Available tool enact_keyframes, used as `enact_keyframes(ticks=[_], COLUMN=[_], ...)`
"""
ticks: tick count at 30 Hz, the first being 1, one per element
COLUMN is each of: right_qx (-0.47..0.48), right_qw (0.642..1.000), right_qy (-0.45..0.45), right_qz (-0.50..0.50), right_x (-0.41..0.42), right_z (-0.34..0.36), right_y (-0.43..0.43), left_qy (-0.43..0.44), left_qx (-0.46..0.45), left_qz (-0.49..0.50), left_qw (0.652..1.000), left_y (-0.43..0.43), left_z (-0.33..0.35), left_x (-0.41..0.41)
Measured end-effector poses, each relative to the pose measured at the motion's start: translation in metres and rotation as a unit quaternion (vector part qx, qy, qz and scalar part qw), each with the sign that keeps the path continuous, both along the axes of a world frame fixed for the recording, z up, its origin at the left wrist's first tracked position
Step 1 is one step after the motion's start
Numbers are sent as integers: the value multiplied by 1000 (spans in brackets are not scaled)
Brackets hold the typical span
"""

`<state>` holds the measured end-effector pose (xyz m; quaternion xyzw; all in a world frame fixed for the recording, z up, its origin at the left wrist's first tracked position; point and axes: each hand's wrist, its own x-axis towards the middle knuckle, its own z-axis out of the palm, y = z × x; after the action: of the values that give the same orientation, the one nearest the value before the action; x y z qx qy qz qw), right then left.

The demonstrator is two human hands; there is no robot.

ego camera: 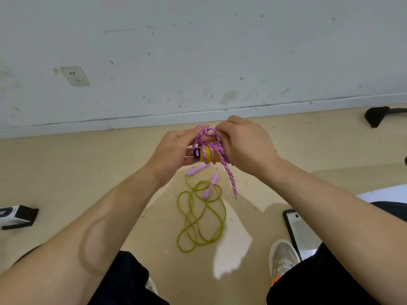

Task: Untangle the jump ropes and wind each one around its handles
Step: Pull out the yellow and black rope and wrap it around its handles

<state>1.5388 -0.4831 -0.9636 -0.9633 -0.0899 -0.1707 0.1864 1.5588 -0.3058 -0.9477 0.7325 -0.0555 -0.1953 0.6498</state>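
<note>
Holding a yellow handle (209, 154) at centre frame, my left hand (174, 148) curls its fingers round the dark-capped end, while my right hand (244, 146) pinches a loop of the pink braided jump rope (217, 148) just above it. Several turns of that rope cross the handle, and one loose end hangs down. Below the hands, the green jump rope (199, 219) lies in loose coils on the beige floor (88, 164), lilac handles (197, 169) at its upper end. A phone (297, 230) lies at lower right beside a grey shoe (283, 258).
</note>
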Motion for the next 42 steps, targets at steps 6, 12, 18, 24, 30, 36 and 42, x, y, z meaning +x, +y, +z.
enact_keyframes(ticks=[6, 12, 18, 24, 30, 36, 42], right_qx=[-96, -137, -165, -160, -141, -115, -109], right_qw=[994, 988, 981, 979, 983, 986, 985], right_qy=[34, 29, 14, 2, 28, 85, 97], right_qz=[29, 64, 101, 123, 113, 90, 94], right_x=[3, 1, -1, -4, -2, 7, 3], right_z=[1, 5, 1, -3, -8, -5, -9], right_y=[-5, -8, -5, 1, 2, -8, -6], left_qy=[23, 75, 41, 17, -41, -48, -85], left_qx=[13, 30, 65, 104, 155, 190, 218], left_qz=[-91, -180, -161, -120, -107, -152, -155], left_qw=[996, 980, 984, 987, 981, 969, 960], left_y=[10, 22, 27, 29, 23, 16, 14], left_z=[2, 3, -1, -6, -9, -8, -11], left_x=[5, 9, 6, 8, 6, 4, 4])
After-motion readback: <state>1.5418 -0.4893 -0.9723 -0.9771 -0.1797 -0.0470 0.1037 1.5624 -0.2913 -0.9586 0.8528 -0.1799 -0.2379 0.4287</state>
